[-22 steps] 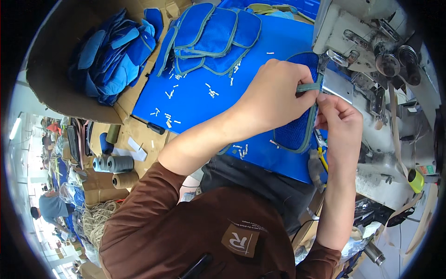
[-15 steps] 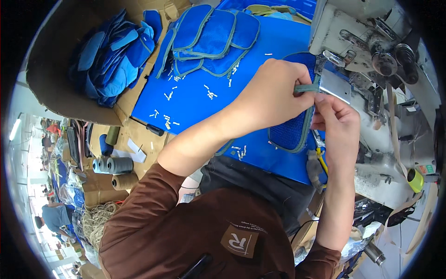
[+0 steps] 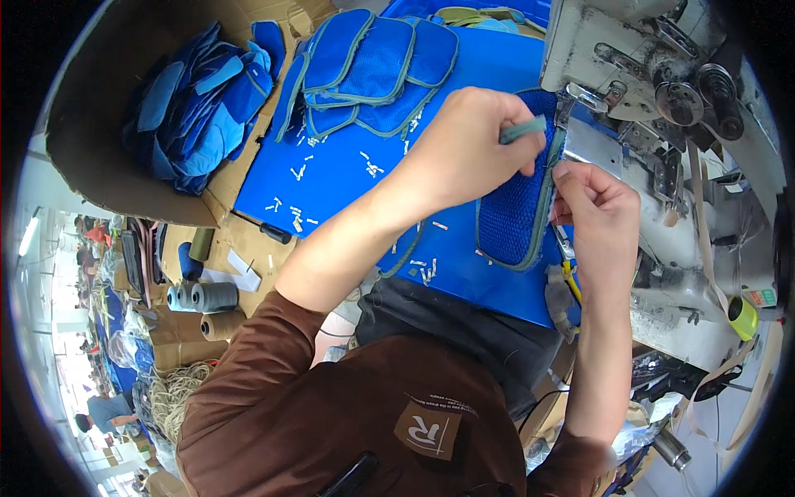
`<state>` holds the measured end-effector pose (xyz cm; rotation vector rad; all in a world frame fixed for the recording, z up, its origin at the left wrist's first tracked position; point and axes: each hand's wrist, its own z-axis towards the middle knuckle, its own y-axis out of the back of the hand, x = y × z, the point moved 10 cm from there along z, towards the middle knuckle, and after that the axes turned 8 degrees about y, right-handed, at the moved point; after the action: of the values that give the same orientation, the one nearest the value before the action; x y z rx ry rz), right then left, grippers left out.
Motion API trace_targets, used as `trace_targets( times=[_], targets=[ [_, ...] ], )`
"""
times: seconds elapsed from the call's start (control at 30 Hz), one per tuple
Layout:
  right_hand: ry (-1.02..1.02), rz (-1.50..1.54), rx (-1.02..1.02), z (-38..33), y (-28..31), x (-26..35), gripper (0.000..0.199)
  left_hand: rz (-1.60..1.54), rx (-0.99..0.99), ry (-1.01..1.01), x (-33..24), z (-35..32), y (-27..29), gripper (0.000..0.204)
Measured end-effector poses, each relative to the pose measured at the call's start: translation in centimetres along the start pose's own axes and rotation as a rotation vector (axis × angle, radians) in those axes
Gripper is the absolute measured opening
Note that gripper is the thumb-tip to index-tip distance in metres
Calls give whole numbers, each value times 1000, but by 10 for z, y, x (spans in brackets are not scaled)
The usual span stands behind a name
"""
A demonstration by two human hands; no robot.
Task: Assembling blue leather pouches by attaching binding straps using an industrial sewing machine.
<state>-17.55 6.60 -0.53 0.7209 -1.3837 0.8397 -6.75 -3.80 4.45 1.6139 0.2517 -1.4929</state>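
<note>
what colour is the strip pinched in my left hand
The strip is greyish green, seen best in the head view.

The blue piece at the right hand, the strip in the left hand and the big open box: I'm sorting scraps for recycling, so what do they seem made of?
Blue piece: probably synthetic mesh fabric, mostly matte, with a fine dotted texture. Grey-green strip: likely fabric tape, flat and dull; the fibre can't be told. Big box: apparently cardboard, plain brown and matte, with rough edges.
</note>
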Motion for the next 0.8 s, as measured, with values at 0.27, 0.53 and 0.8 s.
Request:
trace_targets(
  times=[0.27, 0.53, 0.8],
  targets=[
    [11, 25, -7, -1, 1, 0, 14, -18, 213, 150, 4, 5, -16, 27],
    [29, -34, -20, -4, 0, -1, 19, -136, 288, 329, 21, 3, -22, 27],
    [43, -22, -16, -6, 2, 2, 18, -50, 285, 264, 15, 1, -22, 28]
  ],
)
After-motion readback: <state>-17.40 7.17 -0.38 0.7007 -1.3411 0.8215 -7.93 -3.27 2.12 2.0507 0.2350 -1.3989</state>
